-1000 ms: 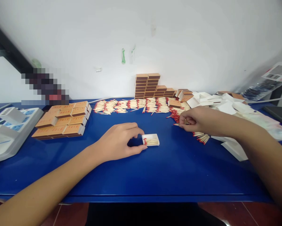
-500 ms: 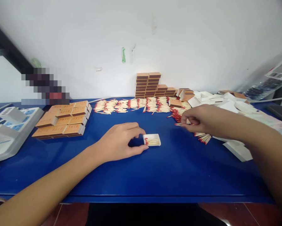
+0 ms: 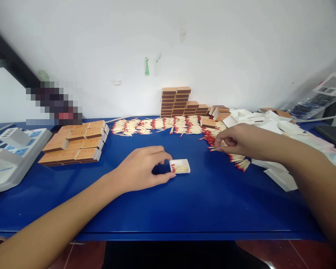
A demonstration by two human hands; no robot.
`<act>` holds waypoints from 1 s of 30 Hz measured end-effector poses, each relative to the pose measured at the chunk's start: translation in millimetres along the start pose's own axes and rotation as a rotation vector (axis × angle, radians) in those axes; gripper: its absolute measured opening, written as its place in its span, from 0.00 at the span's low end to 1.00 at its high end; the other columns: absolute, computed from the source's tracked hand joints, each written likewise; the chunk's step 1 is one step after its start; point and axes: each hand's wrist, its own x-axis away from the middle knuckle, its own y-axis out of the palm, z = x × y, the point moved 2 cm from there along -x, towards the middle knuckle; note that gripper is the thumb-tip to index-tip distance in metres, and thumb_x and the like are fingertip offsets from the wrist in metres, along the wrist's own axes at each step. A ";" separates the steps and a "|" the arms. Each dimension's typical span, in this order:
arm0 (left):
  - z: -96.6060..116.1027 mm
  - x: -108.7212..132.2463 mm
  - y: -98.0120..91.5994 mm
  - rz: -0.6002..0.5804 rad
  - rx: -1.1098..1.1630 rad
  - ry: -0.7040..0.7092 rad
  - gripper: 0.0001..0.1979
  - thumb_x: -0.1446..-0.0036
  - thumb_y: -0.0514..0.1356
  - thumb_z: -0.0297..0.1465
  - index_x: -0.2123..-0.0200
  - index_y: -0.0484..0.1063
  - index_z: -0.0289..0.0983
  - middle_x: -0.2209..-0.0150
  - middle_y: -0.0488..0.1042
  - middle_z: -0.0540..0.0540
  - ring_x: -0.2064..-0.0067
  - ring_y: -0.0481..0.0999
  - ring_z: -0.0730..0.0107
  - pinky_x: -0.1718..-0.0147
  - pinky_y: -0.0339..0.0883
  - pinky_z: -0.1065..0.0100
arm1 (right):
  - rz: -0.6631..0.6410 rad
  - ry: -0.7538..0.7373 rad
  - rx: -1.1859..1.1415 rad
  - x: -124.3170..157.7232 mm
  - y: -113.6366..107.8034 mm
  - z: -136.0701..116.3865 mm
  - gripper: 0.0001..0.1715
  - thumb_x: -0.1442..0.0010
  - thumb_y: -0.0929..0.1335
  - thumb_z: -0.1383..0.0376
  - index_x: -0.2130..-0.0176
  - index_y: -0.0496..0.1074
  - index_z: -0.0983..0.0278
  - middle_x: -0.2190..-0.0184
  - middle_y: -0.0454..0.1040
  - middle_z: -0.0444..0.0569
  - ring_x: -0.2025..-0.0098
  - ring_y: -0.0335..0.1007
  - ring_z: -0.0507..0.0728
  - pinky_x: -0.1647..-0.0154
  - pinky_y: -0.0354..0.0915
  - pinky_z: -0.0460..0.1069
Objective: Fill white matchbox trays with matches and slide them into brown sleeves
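Observation:
A small white matchbox tray [image 3: 180, 166] with a few red-tipped matches in it lies on the blue table [image 3: 168, 209]. My left hand [image 3: 141, 168] grips the tray's left end between thumb and fingers. My right hand [image 3: 233, 139] is further right, its fingers pinched on matches at the edge of a loose heap of red-tipped matches [image 3: 212, 136]. More matches [image 3: 242, 163] lie just under that hand's wrist.
A long row of loose matches [image 3: 156, 126] runs along the back. Brown matchboxes are stacked at the wall [image 3: 179, 101] and laid out at the left [image 3: 75, 144]. White empty trays [image 3: 268, 125] pile up at the right. A white power strip [image 3: 8, 153] lies far left.
My right hand has shifted slightly over the match heap, still pinching. The left hand and the tray have barely moved.

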 end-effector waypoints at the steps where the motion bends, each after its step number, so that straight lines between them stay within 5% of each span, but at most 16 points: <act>1: 0.2 0.0 -0.1 -0.002 0.000 -0.002 0.13 0.32 0.70 0.37 0.49 0.82 0.37 0.61 0.77 0.49 0.62 0.78 0.69 0.62 0.70 0.67 | 0.000 0.003 -0.001 -0.2 0.1 -0.2 0.17 0.31 0.66 0.56 0.65 0.79 0.61 0.73 0.76 0.48 0.73 0.64 0.55 0.66 0.56 0.53; 9: 0.3 -1.6 0.1 -0.006 -0.010 -0.006 0.13 0.32 0.70 0.38 0.49 0.82 0.38 0.61 0.78 0.49 0.62 0.78 0.69 0.63 0.70 0.67 | -0.005 -0.027 -0.055 -2.5 1.3 -2.3 0.18 0.32 0.65 0.56 0.61 0.80 0.63 0.66 0.82 0.54 0.68 0.71 0.58 0.64 0.60 0.54; 14: 0.4 -0.5 -0.8 -0.011 -0.003 -0.009 0.13 0.32 0.69 0.38 0.49 0.82 0.38 0.61 0.78 0.49 0.62 0.78 0.68 0.62 0.70 0.67 | 0.017 -0.080 -0.050 -1.0 4.9 -9.5 0.16 0.31 0.67 0.54 0.65 0.76 0.61 0.75 0.73 0.47 0.74 0.62 0.54 0.69 0.55 0.52; 20: 4.0 -4.7 2.8 0.014 0.011 -0.007 0.13 0.32 0.70 0.38 0.49 0.82 0.38 0.61 0.77 0.49 0.62 0.78 0.69 0.62 0.70 0.67 | 0.194 -0.259 -0.233 2.2 13.1 -48.3 0.17 0.31 0.68 0.51 0.64 0.78 0.58 0.77 0.65 0.40 0.76 0.59 0.52 0.71 0.54 0.49; 24: 5.8 -7.0 5.0 0.033 0.002 0.000 0.14 0.33 0.71 0.38 0.49 0.81 0.38 0.61 0.78 0.49 0.62 0.78 0.68 0.62 0.70 0.67 | 0.261 -0.330 -0.275 3.5 23.4 -79.3 0.11 0.31 0.69 0.57 0.62 0.79 0.59 0.76 0.66 0.39 0.75 0.61 0.52 0.71 0.53 0.49; 30: 5.3 -7.0 5.5 0.046 0.000 0.014 0.14 0.33 0.71 0.38 0.50 0.81 0.37 0.61 0.78 0.49 0.62 0.78 0.68 0.62 0.71 0.67 | 0.280 -0.339 -0.197 3.7 33.2 -89.5 0.10 0.30 0.67 0.61 0.60 0.79 0.59 0.75 0.69 0.42 0.73 0.63 0.54 0.68 0.54 0.49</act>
